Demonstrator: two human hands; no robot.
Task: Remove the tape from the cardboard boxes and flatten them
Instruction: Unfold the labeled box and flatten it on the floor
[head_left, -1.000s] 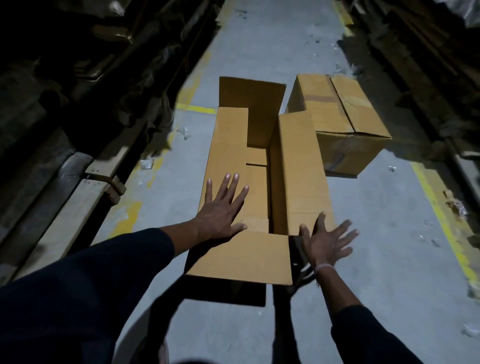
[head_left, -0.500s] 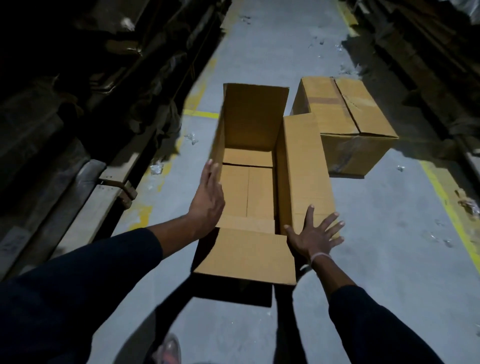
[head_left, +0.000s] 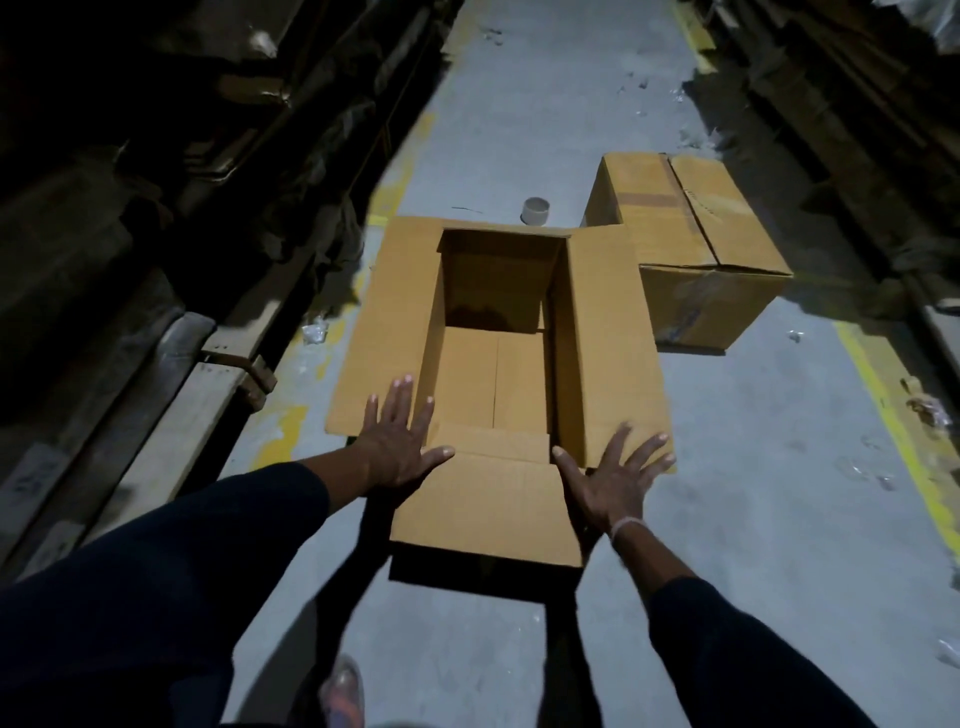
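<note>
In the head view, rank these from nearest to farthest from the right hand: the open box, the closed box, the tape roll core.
1. The open box: the right hand lies flat on its right flap, fingers spread.
2. The closed box: on the floor beyond the open one, to the right.
3. The tape roll core: standing on the floor just behind the open box's far flap.

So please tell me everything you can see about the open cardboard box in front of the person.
The open box is plain brown corrugated cardboard, standing upright on the grey floor, empty, all four top flaps folded outward. The left hand presses flat on its left flap, the right hand on its right flap.
</note>
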